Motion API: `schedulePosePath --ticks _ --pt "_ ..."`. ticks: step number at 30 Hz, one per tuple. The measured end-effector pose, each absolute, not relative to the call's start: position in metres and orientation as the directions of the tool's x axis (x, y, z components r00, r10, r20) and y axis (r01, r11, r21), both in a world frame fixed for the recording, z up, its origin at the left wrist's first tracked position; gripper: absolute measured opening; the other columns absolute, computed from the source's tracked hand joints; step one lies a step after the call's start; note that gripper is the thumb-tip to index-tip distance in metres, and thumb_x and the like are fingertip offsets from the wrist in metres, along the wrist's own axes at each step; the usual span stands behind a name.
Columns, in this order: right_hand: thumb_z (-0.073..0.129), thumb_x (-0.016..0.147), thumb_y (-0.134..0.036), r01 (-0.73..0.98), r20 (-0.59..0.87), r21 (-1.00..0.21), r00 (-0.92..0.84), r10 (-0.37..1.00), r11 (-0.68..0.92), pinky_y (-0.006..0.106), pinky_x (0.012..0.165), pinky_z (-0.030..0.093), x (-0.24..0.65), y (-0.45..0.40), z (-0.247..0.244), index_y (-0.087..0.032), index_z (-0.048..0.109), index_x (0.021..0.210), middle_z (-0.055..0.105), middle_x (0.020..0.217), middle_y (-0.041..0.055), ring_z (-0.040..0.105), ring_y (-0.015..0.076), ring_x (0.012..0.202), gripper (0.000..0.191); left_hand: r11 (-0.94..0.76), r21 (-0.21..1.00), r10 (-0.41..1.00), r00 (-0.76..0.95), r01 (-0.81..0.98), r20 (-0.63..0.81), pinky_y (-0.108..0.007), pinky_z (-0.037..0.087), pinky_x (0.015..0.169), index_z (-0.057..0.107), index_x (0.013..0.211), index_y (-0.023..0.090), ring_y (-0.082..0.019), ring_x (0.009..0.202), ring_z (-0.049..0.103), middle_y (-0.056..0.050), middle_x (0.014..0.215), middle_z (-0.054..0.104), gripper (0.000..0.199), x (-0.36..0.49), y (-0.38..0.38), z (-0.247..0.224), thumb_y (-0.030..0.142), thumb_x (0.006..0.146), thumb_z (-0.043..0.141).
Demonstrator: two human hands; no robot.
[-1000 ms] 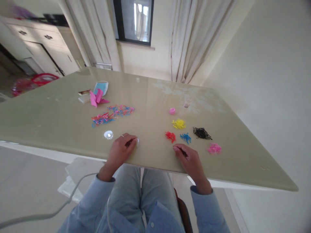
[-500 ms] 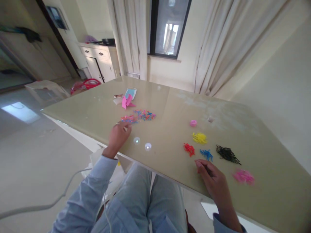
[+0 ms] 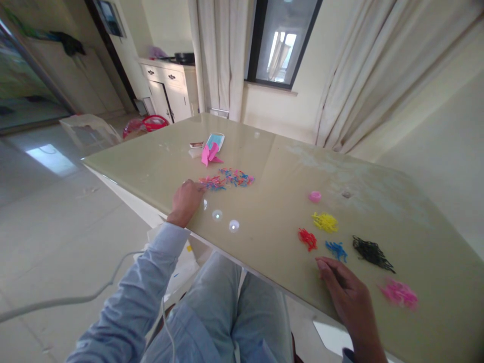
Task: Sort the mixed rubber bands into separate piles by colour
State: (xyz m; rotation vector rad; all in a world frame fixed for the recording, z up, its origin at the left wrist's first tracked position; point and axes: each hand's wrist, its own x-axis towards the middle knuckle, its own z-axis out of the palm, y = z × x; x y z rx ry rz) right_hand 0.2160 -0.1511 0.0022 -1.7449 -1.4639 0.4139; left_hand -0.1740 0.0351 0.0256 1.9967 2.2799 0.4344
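My left hand (image 3: 187, 200) reaches over the near left part of the table. Its fingertips are drawn together at the left edge of a mixed pile of small pink, orange and blue strip-like pieces (image 3: 237, 177); whatever lies between them is hidden. My right hand (image 3: 350, 292) rests near the front edge with thumb and index finger pinched together. Anything in that pinch is too small to make out. Just beyond it are a blue pile (image 3: 336, 250) and a red pile (image 3: 307, 239). A yellow pile (image 3: 325, 222), a black pile (image 3: 372, 253) and a blurred pink pile (image 3: 400, 293) lie around these.
A pink folded paper (image 3: 210, 155) lies by a light-blue-and-white packet (image 3: 215, 140) at the far left. A small pink ring-shaped thing (image 3: 314, 196) sits behind the yellow pile. Light reflections show on the glossy table (image 3: 272, 212). A pale cable (image 3: 71, 301) hangs at left.
The view has shifted, so the scene sits further right in the picture. My left hand has moved forward onto the mixed pile's edge. My right hand keeps its pinch near the blue pile.
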Motion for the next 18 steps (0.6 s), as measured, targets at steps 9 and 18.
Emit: schedulePosePath --ticks 9,18 --pt "0.060 0.082 -0.054 0.693 0.216 -0.720 0.279 0.936 -0.041 0.023 0.060 0.057 0.219 -0.151 -0.003 -0.019 0.075 0.085 0.077 0.079 0.0062 0.071 0.0200 0.067 0.038 0.019 0.322 0.941 -0.126 0.947 0.314 -0.033 0.050 0.077 0.074 0.102 0.020 -0.024 0.091 0.064 -0.011 0.102 0.067 0.035 -0.180 0.017 0.027 0.034 0.096 0.043" --pt "0.058 0.083 -0.054 0.721 0.240 -0.692 0.261 0.935 -0.024 0.023 0.062 0.057 0.215 -0.150 0.001 -0.019 0.074 0.082 0.075 0.075 0.0059 0.070 0.0194 0.066 0.039 -0.037 0.380 0.922 -0.115 0.924 0.370 -0.032 0.048 0.079 0.074 0.102 0.020 -0.023 0.090 0.065 -0.009 0.098 0.071 0.034 -0.180 0.004 0.026 0.035 0.097 0.044"
